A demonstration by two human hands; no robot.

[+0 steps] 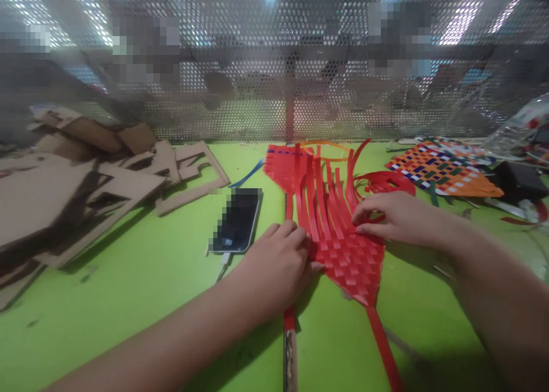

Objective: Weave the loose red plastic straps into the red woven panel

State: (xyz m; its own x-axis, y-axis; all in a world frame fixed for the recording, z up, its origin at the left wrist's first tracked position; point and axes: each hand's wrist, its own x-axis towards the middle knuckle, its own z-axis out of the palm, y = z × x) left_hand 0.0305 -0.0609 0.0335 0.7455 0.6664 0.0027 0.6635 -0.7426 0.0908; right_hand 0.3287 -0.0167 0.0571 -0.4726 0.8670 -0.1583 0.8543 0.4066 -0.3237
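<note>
A half-woven red strip mat lies on the green table, with loose red strips fanning away from me. My left hand presses flat on the mat's left edge, fingers together. My right hand rests on the mat's right side, fingertips pinching a red strip near the woven edge. A long red strip trails toward me from the mat's tip.
A smartphone with a cable lies left of the mat. Cardboard offcuts pile at the left. A finished orange, blue and white woven piece and a black box sit at the right. A perforated metal screen closes the back.
</note>
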